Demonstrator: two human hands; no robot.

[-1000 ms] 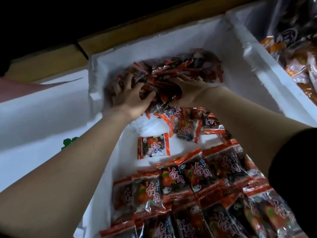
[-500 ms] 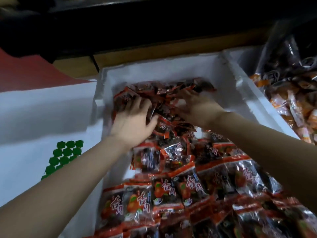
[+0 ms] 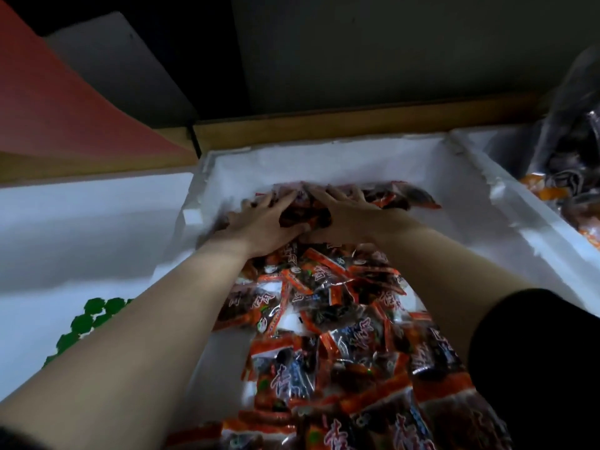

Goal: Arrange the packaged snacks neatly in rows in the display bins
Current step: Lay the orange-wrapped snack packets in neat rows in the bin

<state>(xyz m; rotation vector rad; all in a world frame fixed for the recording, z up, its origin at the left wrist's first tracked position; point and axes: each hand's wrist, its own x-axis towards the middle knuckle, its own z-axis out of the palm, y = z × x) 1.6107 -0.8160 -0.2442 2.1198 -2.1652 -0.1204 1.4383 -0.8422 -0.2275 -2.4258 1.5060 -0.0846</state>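
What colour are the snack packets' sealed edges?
Orange-red, around dark see-through middles; the snack packets show it in the head view.

A shop's snack display: white foam bins (image 3: 328,165) side by side, one heaped with red snack packets (image 3: 328,306), orange packets (image 3: 537,189) at two o'clock, wooden shelf edge (image 3: 324,129) at twelve.

Snack packets (image 3: 324,287) blurred, lowest ones cropped
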